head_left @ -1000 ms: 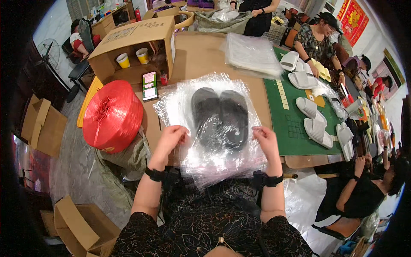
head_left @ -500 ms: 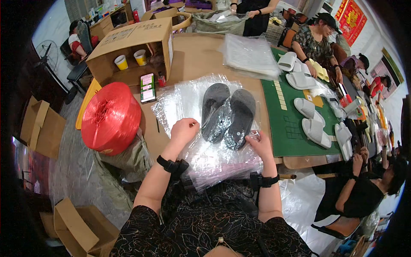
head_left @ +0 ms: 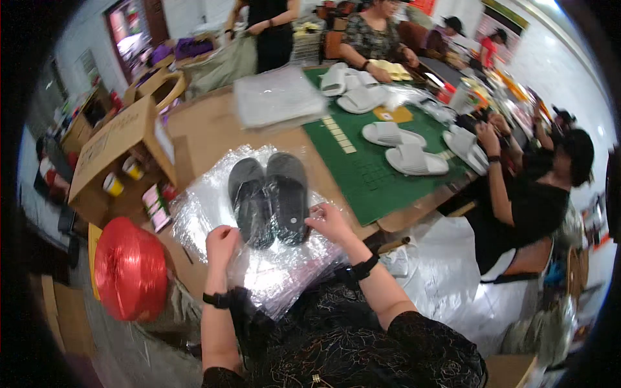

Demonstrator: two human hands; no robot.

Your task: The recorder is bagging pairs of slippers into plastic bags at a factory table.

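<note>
A pair of dark grey slide slippers (head_left: 269,200) lies side by side, toes up-table, with clear film over at least their lower part. Under and around them is a stack of clear plastic bags (head_left: 200,207), shiny with glare. My left hand (head_left: 223,247) is closed at the left edge of the bag, fingertips pinched on the film. On the other side my right hand (head_left: 328,224) pinches the bag's right edge, close beside the heel of the right slipper. Exactly how much film each hand grips is hard to make out.
At left sit a red roll of plastic twine (head_left: 130,268), a phone (head_left: 156,207) and an open carton (head_left: 119,152) with yellow-white cups. Further off is a pile of clear bags (head_left: 278,97). Light grey slippers (head_left: 414,158) lie on a green mat (head_left: 362,187); several co-workers sit or stand around.
My view has swung to the right, so the table appears rotated and shifted left. Both hands stay at the bag's edges beside the dark slippers.
</note>
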